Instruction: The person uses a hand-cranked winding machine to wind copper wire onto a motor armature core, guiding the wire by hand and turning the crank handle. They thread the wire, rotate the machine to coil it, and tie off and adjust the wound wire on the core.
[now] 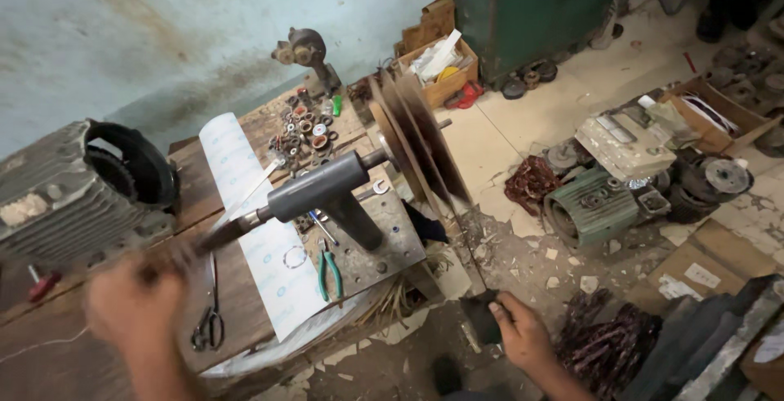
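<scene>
Head view: hands at a winder (327,193) on a bench (237,303).
Left hand (135,303), blurred at lower left, grasps the crank (224,233); right hand (523,336), lower centre, clenches a dark block (479,317).

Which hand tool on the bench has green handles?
The pliers, lying by the grey winding machine's base plate. The scissors nearer the blurred left hand have dark handles.
</scene>
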Demonstrator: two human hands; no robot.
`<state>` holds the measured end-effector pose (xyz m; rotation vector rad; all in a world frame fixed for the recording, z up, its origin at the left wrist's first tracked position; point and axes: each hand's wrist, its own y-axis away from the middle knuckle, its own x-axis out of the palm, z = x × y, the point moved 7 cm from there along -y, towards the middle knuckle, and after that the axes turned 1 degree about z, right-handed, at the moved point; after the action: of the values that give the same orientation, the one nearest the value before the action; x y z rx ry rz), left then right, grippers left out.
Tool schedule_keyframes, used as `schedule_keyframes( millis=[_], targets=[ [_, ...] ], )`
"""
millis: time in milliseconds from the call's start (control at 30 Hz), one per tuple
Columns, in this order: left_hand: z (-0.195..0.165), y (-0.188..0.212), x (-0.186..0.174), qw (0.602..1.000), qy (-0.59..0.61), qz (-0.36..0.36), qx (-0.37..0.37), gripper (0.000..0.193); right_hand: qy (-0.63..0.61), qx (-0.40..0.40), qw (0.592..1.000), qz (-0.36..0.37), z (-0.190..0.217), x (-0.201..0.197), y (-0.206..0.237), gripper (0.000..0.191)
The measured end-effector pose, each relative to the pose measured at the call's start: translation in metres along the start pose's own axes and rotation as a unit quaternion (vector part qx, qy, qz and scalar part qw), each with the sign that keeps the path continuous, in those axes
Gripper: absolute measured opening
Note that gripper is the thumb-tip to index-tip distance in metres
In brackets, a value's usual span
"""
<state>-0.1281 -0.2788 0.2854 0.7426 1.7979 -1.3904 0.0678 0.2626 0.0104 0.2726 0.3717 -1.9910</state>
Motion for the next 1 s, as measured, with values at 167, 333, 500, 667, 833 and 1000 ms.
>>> schedule_keyframes(
  millis=[167,333,500,667,833,1000],
  targets=[
    [-0.084,-0.152,0.103,0.981,0.008,-0.047,0.185,0.031,0.028,0.085,0.995,0.039,-0.022,0.007,-0.005,0.027],
    [-0.103,-0.005,0.192,0.966,0.085,0.087,0.228,0.055,0.015,0.063,0.997,0.034,-0.023,0.007,0.000,0.031],
    [-0.007,0.120,0.094,0.948,-0.024,0.317,-0.030,0.042,0.051,0.103,0.992,0.047,-0.029,0.011,0.002,0.032],
    [-0.024,-0.030,-0.012,0.993,-0.033,-0.081,0.079,0.019,-0.004,0.042,0.999,0.015,-0.017,0.003,-0.004,0.026],
    [-0.085,-0.150,0.140,0.991,-0.006,-0.013,0.136,0.015,0.036,0.079,0.995,0.058,-0.019,0.011,-0.009,0.024],
    [-0.076,0.015,0.220,0.969,-0.037,0.237,0.056,0.034,0.006,0.010,1.000,0.007,-0.013,0.009,-0.011,0.024]
  ],
)
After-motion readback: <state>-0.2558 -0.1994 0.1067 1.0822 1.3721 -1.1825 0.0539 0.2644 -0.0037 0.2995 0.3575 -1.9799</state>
